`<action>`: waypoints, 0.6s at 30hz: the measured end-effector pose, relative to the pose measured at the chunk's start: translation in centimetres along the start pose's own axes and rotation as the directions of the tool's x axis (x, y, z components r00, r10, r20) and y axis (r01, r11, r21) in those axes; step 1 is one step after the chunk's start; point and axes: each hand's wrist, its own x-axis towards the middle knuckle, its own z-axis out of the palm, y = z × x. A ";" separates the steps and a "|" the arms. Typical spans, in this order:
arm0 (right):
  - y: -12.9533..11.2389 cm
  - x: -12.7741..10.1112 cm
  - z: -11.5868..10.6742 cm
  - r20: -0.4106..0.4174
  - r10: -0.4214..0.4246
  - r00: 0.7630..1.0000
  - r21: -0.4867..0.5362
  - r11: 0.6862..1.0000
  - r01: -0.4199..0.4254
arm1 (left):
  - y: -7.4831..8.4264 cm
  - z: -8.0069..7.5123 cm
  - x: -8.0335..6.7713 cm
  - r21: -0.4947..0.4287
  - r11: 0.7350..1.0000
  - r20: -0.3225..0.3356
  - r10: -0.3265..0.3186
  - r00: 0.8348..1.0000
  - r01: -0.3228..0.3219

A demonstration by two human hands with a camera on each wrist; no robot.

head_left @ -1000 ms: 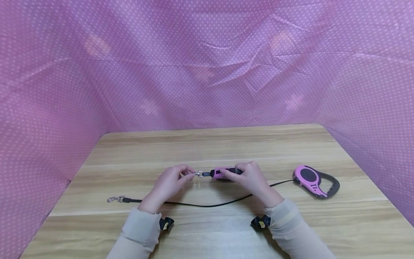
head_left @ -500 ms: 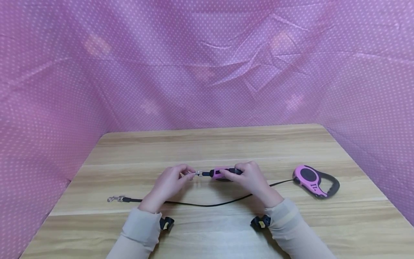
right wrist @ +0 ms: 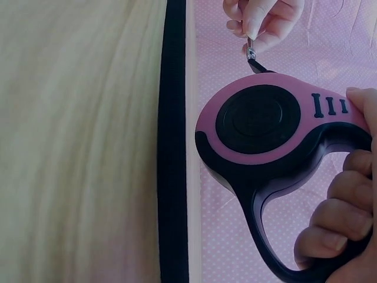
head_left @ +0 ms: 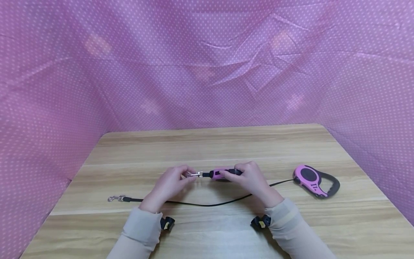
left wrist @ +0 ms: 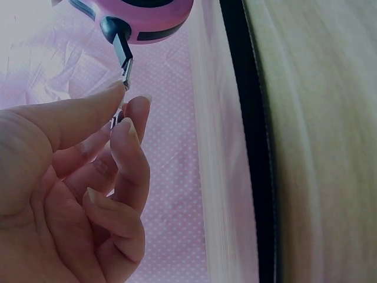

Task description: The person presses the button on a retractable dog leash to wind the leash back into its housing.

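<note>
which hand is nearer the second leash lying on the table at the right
Right. The right hand grips a leash at mid-table, just left of the second leash. The left hand pinches that held leash's clip, farther left.

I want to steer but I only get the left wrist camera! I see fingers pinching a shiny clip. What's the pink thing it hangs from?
Observer: A pink retractable leash; the right hand grips its black handle.
Operator: Is there another one?
Observer: Yes, a second pink leash lies on the table, to the person's right.
Operator: Is its cord pulled out?
Observer: Yes, a black cord runs left under both wrists, ending in a metal clip.
</note>
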 end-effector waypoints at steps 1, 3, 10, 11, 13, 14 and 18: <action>0.0 0.0 0.0 0.001 -0.004 1.000 0.000 1.000 0.004 | 0.0 0.0 0.0 -0.003 1.000 0.005 -0.005 1.000 0.005; 0.0 0.0 0.0 0.003 -0.011 1.000 0.001 1.000 0.011 | -0.1 0.0 0.0 -0.008 1.000 0.014 -0.014 1.000 0.014; 0.1 0.0 0.1 0.010 -0.026 1.000 0.010 1.000 0.026 | -0.2 -0.1 0.0 -0.028 0.999 0.026 -0.020 0.999 0.021; 0.1 0.0 0.1 0.013 -0.025 1.000 0.011 1.000 0.025 | -0.2 -0.1 0.0 -0.030 0.999 0.026 -0.017 1.000 0.018; 0.1 -0.1 0.0 0.022 -0.020 1.000 0.009 1.000 0.020 | -0.2 -0.1 -0.1 -0.028 1.000 0.025 -0.011 1.000 0.011; 0.1 -0.1 0.0 0.029 -0.015 0.999 0.010 1.000 0.014 | -0.2 -0.1 -0.1 -0.024 1.000 0.023 -0.007 1.000 0.007; 0.1 -0.1 0.0 0.079 0.011 0.997 0.032 0.999 -0.013 | -0.3 -0.2 -0.1 0.004 1.000 0.014 -0.003 1.000 0.003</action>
